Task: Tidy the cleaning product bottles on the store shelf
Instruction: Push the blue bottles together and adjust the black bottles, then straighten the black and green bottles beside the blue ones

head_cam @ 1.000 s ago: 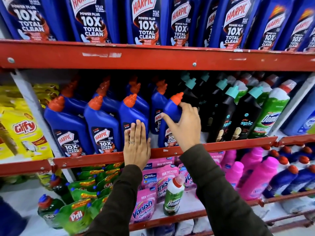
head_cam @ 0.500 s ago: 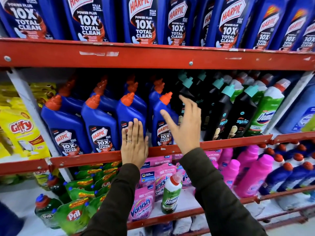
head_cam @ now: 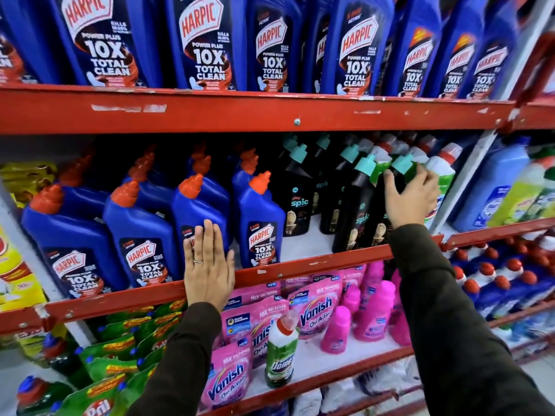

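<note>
Head view: the left hand [head_cam: 208,264] lies flat, fingers together, against the front of a blue Harpic bottle [head_cam: 199,217] in the front row of the middle shelf [head_cam: 315,262], holding nothing; the neighbouring Harpic bottle [head_cam: 261,223] stands upright just to its right, then a bare stretch of shelf; the right hand [head_cam: 411,198] is spread wide over the neck of a black Spic bottle [head_cam: 387,205] with a teal cap [head_cam: 402,165], fingertips reaching the green-and-white Domex bottle [head_cam: 440,178] beside it; whether it grips either I cannot tell; the Spic bottles stand upright, long axis vertical, directly under the right hand, so that hand is plainly the nearer; a stray Domex bottle [head_cam: 282,352] stands among pink Vanish pouches [head_cam: 315,307] on the shelf below.
</note>
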`<act>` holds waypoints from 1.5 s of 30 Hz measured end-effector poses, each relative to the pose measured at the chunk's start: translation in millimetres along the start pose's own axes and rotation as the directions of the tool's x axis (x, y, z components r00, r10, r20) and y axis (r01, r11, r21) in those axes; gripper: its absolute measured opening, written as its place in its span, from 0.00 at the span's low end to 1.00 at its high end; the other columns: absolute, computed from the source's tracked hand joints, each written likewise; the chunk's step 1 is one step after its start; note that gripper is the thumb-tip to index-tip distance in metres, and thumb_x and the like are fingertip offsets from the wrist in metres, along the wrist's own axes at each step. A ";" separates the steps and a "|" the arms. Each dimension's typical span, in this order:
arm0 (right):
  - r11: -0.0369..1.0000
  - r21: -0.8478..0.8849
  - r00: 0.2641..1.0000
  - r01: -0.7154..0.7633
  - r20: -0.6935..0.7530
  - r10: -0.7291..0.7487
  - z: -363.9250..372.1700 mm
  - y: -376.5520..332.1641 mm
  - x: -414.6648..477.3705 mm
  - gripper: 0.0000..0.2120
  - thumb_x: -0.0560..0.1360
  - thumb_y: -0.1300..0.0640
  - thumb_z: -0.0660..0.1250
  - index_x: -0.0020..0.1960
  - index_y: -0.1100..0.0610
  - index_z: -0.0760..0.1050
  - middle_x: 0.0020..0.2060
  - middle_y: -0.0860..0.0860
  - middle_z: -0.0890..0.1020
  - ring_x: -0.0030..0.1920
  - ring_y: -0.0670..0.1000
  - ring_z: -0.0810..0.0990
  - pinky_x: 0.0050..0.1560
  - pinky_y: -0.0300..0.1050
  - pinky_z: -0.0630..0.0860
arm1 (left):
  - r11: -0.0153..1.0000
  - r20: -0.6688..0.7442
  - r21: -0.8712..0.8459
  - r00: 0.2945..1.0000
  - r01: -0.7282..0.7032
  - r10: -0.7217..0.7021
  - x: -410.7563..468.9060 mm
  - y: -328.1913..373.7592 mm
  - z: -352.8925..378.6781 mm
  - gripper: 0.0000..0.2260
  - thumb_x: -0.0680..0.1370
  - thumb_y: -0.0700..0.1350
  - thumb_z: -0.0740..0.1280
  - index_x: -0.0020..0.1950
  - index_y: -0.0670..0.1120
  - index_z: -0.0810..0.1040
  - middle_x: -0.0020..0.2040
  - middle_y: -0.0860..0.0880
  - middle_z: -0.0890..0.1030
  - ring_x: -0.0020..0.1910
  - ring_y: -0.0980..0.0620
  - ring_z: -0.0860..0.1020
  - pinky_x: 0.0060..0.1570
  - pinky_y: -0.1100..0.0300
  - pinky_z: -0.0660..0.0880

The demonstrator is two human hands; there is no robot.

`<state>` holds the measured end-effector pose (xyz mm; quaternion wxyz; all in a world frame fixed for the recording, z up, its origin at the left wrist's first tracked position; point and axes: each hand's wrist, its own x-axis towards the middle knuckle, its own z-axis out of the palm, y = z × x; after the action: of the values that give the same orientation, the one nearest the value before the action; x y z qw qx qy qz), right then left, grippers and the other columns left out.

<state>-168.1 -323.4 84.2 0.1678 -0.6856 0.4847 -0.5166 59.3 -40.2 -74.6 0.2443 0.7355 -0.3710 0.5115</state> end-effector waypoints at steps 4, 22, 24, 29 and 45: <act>0.997 0.008 0.988 0.082 0.134 -0.082 -2.7 6.4 13.4 0.33 0.78 0.40 0.70 0.68 0.67 0.73 0.65 0.65 0.77 0.66 0.66 0.75 0.66 0.58 0.72 | 1.000 -0.001 -0.001 1.000 -0.006 0.006 0.0 0.1 -0.4 0.33 0.84 0.48 0.54 0.83 0.39 0.41 0.84 0.43 0.39 0.83 0.46 0.39 0.82 0.48 0.39; 0.959 0.203 0.969 0.199 0.105 -0.223 -64.4 -88.8 -67.4 0.26 0.69 0.32 0.76 0.53 0.53 0.83 0.41 0.51 0.87 0.45 0.54 0.85 0.47 0.54 0.81 | 1.000 0.016 -0.013 1.000 -0.001 0.001 0.1 0.8 -0.5 0.33 0.84 0.48 0.53 0.83 0.38 0.41 0.84 0.43 0.39 0.83 0.45 0.40 0.82 0.47 0.39; 0.947 0.262 0.966 0.186 0.127 -0.225 -47.0 -97.3 -79.2 0.25 0.69 0.34 0.77 0.53 0.53 0.82 0.44 0.50 0.87 0.47 0.53 0.86 0.50 0.53 0.82 | 1.000 0.012 -0.013 1.000 -0.003 0.003 0.1 1.3 -0.5 0.33 0.84 0.48 0.54 0.83 0.38 0.41 0.84 0.43 0.39 0.83 0.45 0.40 0.82 0.47 0.39; 0.959 0.219 0.954 0.181 0.199 -0.225 -3.1 -102.1 -94.8 0.29 0.69 0.33 0.76 0.57 0.56 0.81 0.46 0.54 0.87 0.50 0.58 0.86 0.51 0.55 0.82 | 1.000 -0.001 0.003 1.000 -0.012 0.012 0.2 0.5 -0.9 0.33 0.84 0.48 0.54 0.83 0.38 0.42 0.84 0.43 0.40 0.83 0.45 0.40 0.82 0.47 0.40; 0.845 0.473 0.943 0.249 0.081 -0.323 25.3 -32.3 -187.6 0.22 0.76 0.42 0.75 0.63 0.50 0.71 0.57 0.46 0.72 0.56 0.47 0.75 0.58 0.48 0.77 | 0.998 0.038 0.050 0.999 0.026 -0.028 8.1 2.2 -5.2 0.28 0.85 0.47 0.55 0.80 0.34 0.54 0.79 0.37 0.55 0.83 0.47 0.36 0.81 0.47 0.41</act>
<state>-129.5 -157.7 -4.9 0.2827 -0.7302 0.2269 -0.5792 56.2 -40.1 -65.2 0.2258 0.7561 -0.3529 0.5027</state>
